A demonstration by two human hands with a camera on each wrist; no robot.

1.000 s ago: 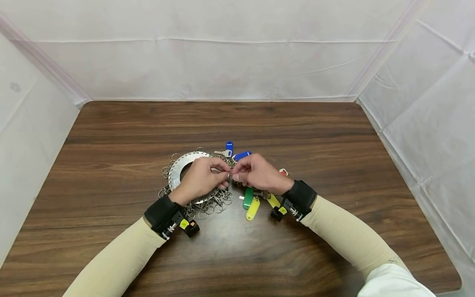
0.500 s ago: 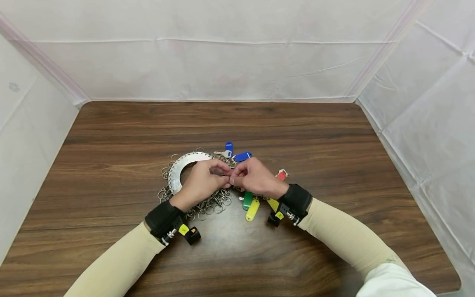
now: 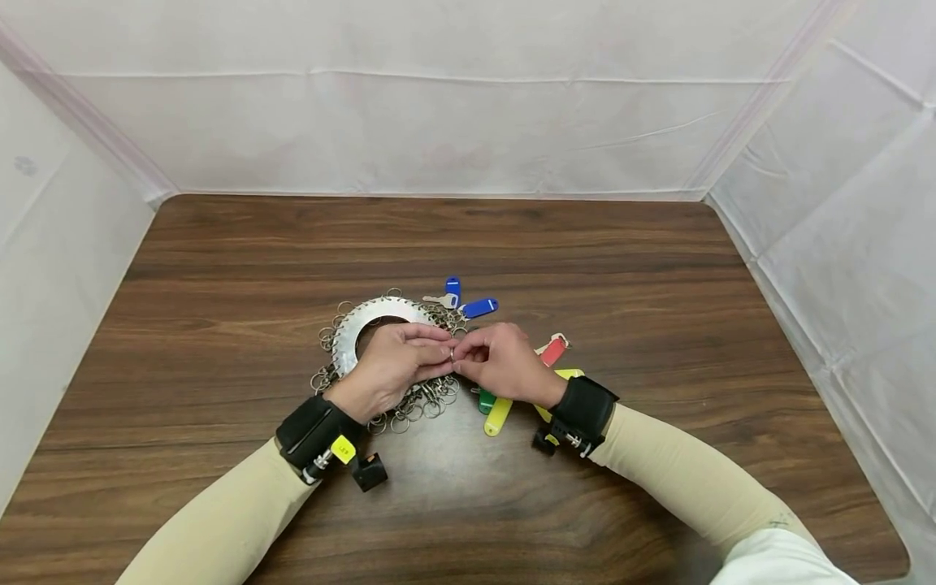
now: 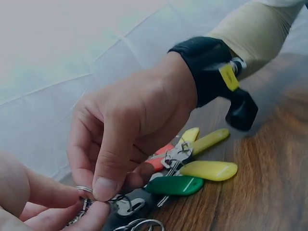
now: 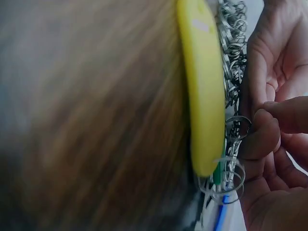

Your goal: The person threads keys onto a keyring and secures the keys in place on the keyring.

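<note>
My left hand (image 3: 391,367) and right hand (image 3: 500,362) meet fingertip to fingertip, both pinching one small key ring (image 3: 452,355) held between them, just above the metal disc (image 3: 354,329) fringed with rings. Colored key tags (image 3: 497,414) lie just under my right wrist, on the brown wooden table (image 3: 585,260), white sheeting behind.

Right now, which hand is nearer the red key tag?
Right. The right hand lies just beside the red key tag, partly over the tag bunch; the left hand rests farther off, over the metal ring disc.
</note>
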